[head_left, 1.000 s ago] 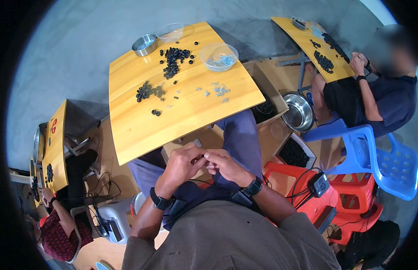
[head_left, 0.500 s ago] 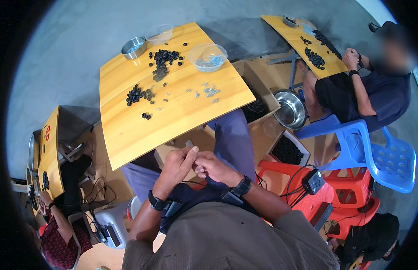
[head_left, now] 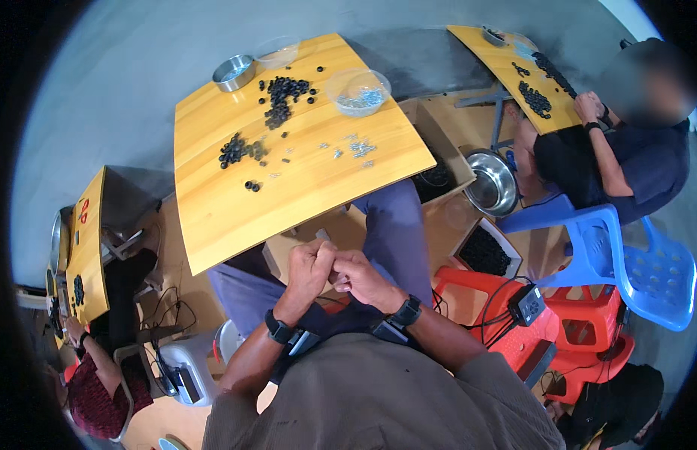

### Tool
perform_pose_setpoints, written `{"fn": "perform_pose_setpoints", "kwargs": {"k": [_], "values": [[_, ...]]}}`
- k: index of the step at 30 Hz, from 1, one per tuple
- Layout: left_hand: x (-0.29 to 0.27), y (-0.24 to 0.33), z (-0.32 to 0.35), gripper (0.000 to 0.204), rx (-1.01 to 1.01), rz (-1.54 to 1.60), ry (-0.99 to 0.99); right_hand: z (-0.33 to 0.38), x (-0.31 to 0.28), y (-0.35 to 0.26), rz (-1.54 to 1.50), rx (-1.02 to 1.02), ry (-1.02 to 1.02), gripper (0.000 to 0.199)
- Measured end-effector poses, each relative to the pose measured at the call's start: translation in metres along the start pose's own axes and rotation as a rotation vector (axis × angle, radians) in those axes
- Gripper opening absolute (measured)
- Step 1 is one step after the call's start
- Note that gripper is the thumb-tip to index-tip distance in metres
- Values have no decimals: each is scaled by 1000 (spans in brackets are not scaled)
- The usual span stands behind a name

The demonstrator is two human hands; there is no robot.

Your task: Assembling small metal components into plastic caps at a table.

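Observation:
My left hand and my right hand meet over my lap, just off the near edge of the wooden table. Both have their fingers curled and pressed together; whatever they pinch is hidden. On the tabletop lie a larger heap of small black round parts and a smaller heap, with a few black pieces nearer me. Small silvery pieces are scattered to the right.
At the table's back stand a steel bowl, a clear lid or dish and a clear bowl of silvery pieces. Right of my legs are a box of black parts, a steel basin and red stools. Co-workers sit at both sides.
The view has shifted slightly, so the table appears a little further right and higher. My hands stay together with fingers curled, with only a slight change in their pose.

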State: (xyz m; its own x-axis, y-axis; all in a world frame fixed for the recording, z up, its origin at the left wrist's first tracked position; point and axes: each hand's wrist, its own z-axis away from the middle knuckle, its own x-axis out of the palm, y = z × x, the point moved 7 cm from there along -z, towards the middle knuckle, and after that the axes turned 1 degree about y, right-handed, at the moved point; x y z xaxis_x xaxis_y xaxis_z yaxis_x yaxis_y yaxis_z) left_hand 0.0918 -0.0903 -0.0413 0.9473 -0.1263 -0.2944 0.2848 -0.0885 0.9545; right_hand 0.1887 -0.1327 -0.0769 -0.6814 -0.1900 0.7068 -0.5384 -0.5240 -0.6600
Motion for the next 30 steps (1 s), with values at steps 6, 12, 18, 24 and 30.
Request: {"fn": "perform_pose_setpoints", "kwargs": {"k": [6,12,18,24,30], "values": [[2,-8,0,41,-19,52,42,0,-10,1,-27,-9,127,23],[-12,55,3,21,176,-85,-33,3,-11,-22,-208,-2,115,25],[-15,72,13,25,239,-110,57,7,-4,-25,-228,-8,136,22],[-16,76,11,18,222,-2,76,11,-1,-24,-187,-17,129,23],[-20,76,9,14,205,57,50,12,8,-35,-158,-33,80,27]]}}
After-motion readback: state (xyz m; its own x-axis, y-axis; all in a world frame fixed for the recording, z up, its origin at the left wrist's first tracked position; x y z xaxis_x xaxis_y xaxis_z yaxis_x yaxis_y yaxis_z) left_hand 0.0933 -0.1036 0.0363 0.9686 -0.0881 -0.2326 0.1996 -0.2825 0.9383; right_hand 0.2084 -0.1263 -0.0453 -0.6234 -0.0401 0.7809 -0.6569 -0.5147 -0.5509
